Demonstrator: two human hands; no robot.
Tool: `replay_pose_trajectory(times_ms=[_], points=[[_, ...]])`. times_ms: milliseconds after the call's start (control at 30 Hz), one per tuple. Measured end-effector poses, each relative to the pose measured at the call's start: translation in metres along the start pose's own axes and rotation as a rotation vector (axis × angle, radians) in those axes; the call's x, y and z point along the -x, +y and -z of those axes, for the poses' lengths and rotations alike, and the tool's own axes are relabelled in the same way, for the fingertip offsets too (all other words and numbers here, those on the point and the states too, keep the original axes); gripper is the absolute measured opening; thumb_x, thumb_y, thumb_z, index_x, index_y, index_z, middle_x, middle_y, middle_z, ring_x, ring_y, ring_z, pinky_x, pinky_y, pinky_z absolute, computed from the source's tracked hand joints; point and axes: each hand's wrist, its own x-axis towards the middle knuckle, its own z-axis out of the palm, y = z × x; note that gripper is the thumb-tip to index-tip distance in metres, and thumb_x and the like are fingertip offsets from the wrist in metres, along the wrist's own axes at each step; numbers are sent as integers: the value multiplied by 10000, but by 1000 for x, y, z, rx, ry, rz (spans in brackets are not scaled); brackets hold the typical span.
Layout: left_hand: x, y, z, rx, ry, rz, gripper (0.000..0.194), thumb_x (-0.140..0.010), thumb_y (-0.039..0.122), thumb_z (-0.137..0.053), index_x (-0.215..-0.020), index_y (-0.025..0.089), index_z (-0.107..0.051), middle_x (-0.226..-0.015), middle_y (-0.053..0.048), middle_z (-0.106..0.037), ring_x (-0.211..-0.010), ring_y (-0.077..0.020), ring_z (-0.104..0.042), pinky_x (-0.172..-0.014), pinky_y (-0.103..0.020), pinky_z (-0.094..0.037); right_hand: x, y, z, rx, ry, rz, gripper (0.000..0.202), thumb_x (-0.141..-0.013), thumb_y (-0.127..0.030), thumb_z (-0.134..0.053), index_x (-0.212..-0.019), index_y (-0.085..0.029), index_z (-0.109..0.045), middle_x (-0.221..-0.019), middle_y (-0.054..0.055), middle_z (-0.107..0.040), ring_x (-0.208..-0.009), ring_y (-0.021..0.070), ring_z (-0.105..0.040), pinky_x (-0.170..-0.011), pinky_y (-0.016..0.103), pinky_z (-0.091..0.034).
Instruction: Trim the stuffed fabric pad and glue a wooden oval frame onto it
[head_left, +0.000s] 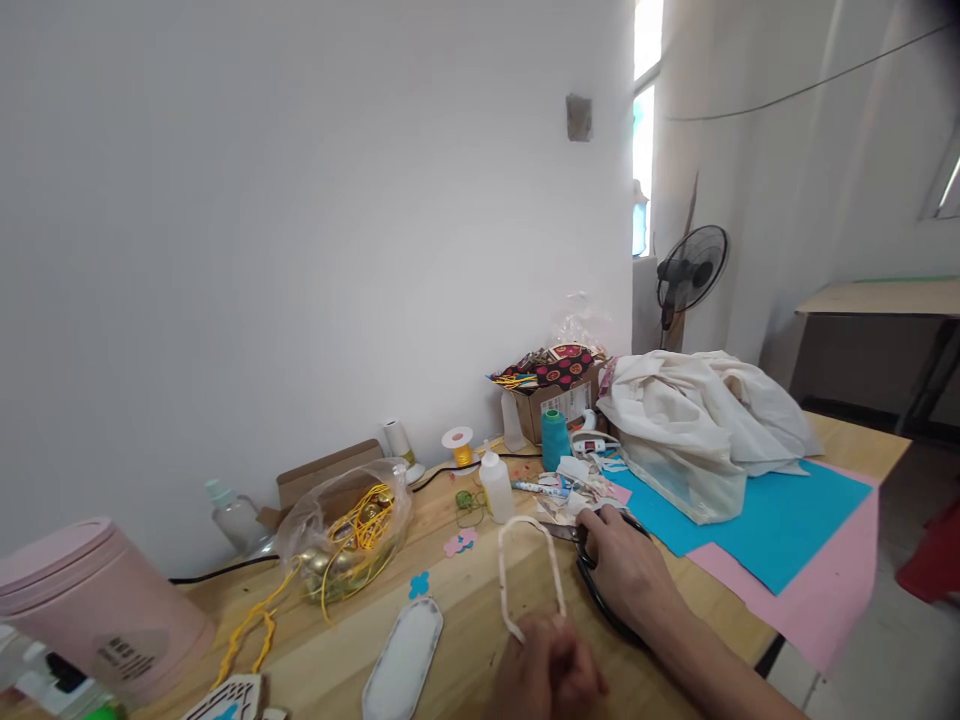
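Observation:
Near the bottom centre, my left hand (547,665) is closed on the lower end of a pale, elongated loop frame (504,570). The loop stands up from the fingers, above the wooden table (457,640). To its right, my right hand (626,565) lies over black-handled scissors (600,600), fingers curled at the handles. The scissor blades point left, toward a white glue bottle (495,487). A white elongated piece with a grey edge (403,660) lies left of my left hand, with a blue flower cutout (419,584) just above it.
A pink bin (105,610) and a plastic bag of yellow cord (352,540) stand left. Behind are a teal thread cone (555,440), paper scraps (581,485) and a cardboard box (559,405). Blue paper (795,520), pink paper (832,610) and a white cloth bundle (697,410) lie right.

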Motion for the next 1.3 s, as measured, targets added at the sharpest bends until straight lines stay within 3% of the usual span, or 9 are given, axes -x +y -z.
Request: replay_pose_trajectory(times_ms=[67, 233, 367, 467, 667, 933, 1033, 1167, 1300], points=[[-3, 3, 4, 16, 11, -61, 336, -696, 413, -487, -445, 214, -387, -351, 81, -307, -394, -90, -267, -608, -301, -372, 2, 2, 0, -69, 21, 8, 287, -633, -46, -469, -864, -194, -555, -848, 62, -537, -733, 204, -521, -562, 257, -286], [-5, 9, 13, 9, 9, -54, 286, -724, 345, -412, -480, 213, -341, -390, 69, -338, -414, -87, -250, -559, -272, -337, 9, 2, 4, -317, 52, 61, 215, -704, -114, -467, -891, -191, -541, -869, 48, -557, -814, 193, -516, -677, 268, -369], [-4, 6, 12, -67, -2, -76, 291, -713, 330, -428, -465, 221, -324, -371, 66, -317, -394, -90, -259, -476, -261, -274, 5, -13, 16, -629, -16, 83, 238, -773, -266, -434, -981, -181, -513, -728, -1, -556, -661, 150, -526, -610, 248, -409], [-4, 4, 12, -142, -11, -77, 324, -706, 326, -474, -437, 222, -327, -348, 70, -310, -368, -80, -249, -448, -259, -252, 2, -28, 24, -936, -136, 59, 275, -695, -282, -505, -946, -172, -530, -594, -45, -490, -552, 130, -477, -534, 241, -391], [0, 8, 8, -270, -30, -68, 279, -689, 273, -521, -453, 202, -391, -366, 71, -326, -366, -73, -236, -401, -255, -136, 7, -38, 21, -1022, -152, 43, 196, -630, -242, -525, -816, -183, -544, -526, -79, -363, -487, 99, -388, -465, 212, -334], [-2, 8, 10, -319, 32, -185, 298, -743, 358, -444, -494, 213, -372, -410, 71, -308, -411, -94, -245, -437, -257, -194, 8, -33, 9, -904, -57, 37, 212, -702, -254, -481, -902, -188, -510, -601, -47, -445, -549, 128, -465, -521, 239, -390], [-4, 5, 16, -308, 50, -206, 312, -782, 350, -367, -498, 223, -341, -390, 71, -306, -405, -100, -258, -461, -261, -243, 10, -19, 9, -763, -15, 54, 247, -644, -209, -538, -891, -193, -536, -678, -14, -494, -623, 163, -476, -596, 286, -386], [-6, 4, 16, -282, 67, -204, 340, -800, 396, -347, -505, 228, -341, -388, 71, -309, -400, -108, -293, -495, -268, -307, 22, -1, 8, -413, 34, 103, 330, -565, -87, -524, -874, -194, -570, -848, 53, -508, -826, 232, -459, -723, 337, -342], [-6, 5, 11, -322, 100, -187, 427, -807, 456, -339, -447, 226, -348, -380, 61, -302, -407, -117, -341, -518, -274, -335, 32, 3, 4, -97, -31, 121, 369, -572, -75, -486, -908, -213, -551, -845, 43, -491, -812, 211, -459, -682, 291, -344]])
